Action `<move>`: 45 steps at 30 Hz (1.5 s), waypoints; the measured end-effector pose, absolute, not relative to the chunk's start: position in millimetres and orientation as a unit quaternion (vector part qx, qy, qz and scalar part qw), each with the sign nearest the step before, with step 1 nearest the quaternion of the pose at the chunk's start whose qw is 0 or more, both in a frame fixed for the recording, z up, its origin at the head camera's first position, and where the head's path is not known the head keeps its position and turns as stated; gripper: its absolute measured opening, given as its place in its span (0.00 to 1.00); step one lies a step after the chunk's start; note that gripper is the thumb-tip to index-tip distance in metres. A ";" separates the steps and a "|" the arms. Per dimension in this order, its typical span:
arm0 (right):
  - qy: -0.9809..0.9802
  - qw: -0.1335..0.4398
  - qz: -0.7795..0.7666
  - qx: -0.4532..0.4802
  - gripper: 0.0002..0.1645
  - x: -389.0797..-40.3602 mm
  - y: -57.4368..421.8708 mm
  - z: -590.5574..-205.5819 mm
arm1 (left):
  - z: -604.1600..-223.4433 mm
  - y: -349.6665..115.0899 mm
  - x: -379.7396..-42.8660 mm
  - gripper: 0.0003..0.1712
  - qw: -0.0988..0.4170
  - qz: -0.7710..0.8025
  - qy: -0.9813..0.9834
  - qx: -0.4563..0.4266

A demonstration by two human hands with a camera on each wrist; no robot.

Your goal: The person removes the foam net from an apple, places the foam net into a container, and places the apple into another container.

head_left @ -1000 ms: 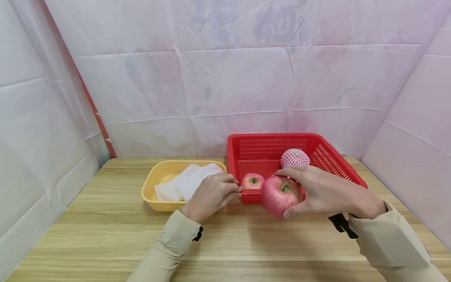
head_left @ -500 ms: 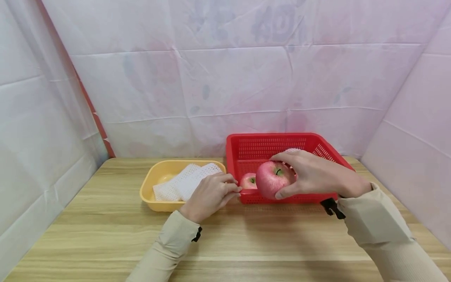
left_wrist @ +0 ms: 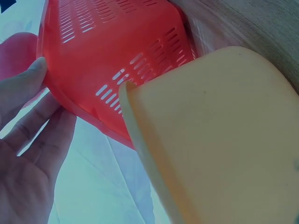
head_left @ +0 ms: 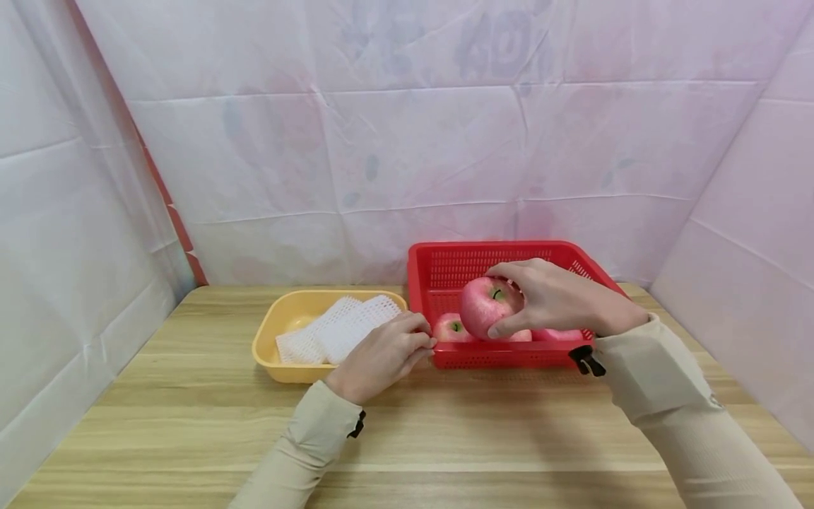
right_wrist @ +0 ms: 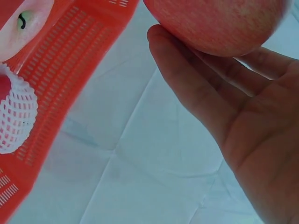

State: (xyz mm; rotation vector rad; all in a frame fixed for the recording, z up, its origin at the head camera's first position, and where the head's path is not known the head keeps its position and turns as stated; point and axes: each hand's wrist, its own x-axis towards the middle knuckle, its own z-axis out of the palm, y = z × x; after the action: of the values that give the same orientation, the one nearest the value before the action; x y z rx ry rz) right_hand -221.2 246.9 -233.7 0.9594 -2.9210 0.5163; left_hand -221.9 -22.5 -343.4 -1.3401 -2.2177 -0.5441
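Note:
A pink-red apple [head_left: 477, 307] is gripped by my right hand [head_left: 556, 300] above the front of the red slotted basket [head_left: 502, 358]. In the right wrist view the held apple [right_wrist: 219, 23] rests against the fingers. My left hand [head_left: 386, 350] pinches the basket's front left corner; in the left wrist view its thumb [left_wrist: 28, 77] lies on the rim with fingers on the other side. Another apple [head_left: 449, 328] sits in that front left corner. Further fruit shows behind the front rim, partly hidden. An apple in a white foam net [right_wrist: 18, 112] lies in the basket.
Left of the basket stands a yellow tray [head_left: 270, 359] holding white foam net sleeves [head_left: 356, 329], its right end close to the basket. Pale cloth [head_left: 356, 162] hangs behind and at both sides of the wooden table [head_left: 407, 431].
My right hand has carried the apple up and slightly left, from in front of the basket to over its front rim. My left hand has stayed at the basket corner.

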 end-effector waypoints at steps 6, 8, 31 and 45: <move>-0.943 0.015 0.155 0.293 0.41 -230.6 246.0 -236.8 | -343.1 -21.9 -221.6 0.09 0.243 -0.199 -0.813 -0.491; -0.945 0.018 0.152 0.289 0.40 -234.5 245.9 -238.1 | -343.1 -21.7 -221.6 0.09 0.239 -0.200 -0.815 -0.489; -0.950 0.023 0.159 0.266 0.34 -277.0 240.3 -247.2 | -341.8 -20.4 -218.4 0.09 0.246 -0.176 -0.826 -0.476; -0.952 0.003 0.132 0.275 0.32 -299.9 232.4 -251.5 | -342.2 -22.1 -218.7 0.06 0.255 -0.174 -0.822 -0.478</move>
State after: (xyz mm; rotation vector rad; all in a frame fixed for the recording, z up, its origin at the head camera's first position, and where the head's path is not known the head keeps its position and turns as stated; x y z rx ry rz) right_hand -299.9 232.4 -251.5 0.8632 -2.9856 0.4125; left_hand -218.7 -22.1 -342.2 -1.2968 -2.2328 -0.4725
